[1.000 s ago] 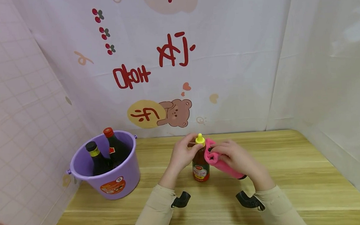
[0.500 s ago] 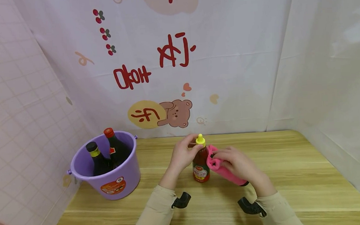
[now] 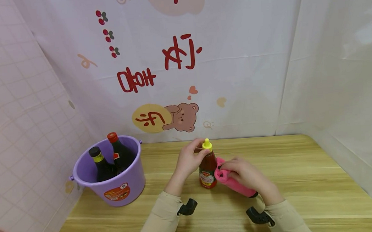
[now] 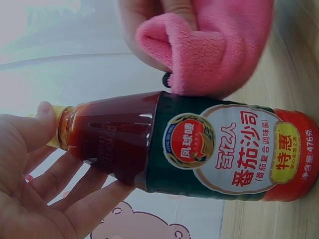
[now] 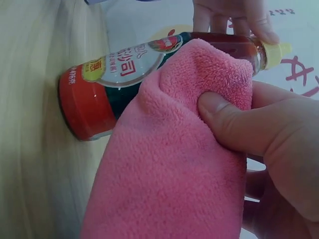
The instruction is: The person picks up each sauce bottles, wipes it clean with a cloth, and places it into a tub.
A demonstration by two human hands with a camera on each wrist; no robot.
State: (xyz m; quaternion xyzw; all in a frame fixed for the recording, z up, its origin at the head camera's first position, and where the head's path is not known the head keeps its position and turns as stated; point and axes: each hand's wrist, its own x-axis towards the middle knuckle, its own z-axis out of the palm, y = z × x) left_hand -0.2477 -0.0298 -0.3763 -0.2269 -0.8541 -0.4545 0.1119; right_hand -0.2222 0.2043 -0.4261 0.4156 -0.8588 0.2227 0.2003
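A tomato ketchup bottle (image 3: 207,176) with a yellow pointed cap stands upright on the table. My left hand (image 3: 188,159) pinches it at the neck just under the cap, thumb on the near side, as the left wrist view (image 4: 42,172) also shows. In my right hand (image 3: 249,171) is a folded pink cloth (image 3: 236,186), gripped between thumb and fingers. The cloth (image 5: 174,149) lies against the right side of the bottle, around the upper edge of its label. Most of the right fingers are hidden behind the cloth in the right wrist view.
On the left of the wooden table (image 3: 306,194) stands a purple bucket (image 3: 126,188). Inside it are two dark bottles, a black-capped bottle (image 3: 104,169) and a red-capped bottle (image 3: 121,155). A printed white curtain (image 3: 242,91) hangs behind the table's back edge.
My right hand has moved the pink cloth down along the bottle's right side, from near the neck to the label. The left hand and the bottle have stayed in place.
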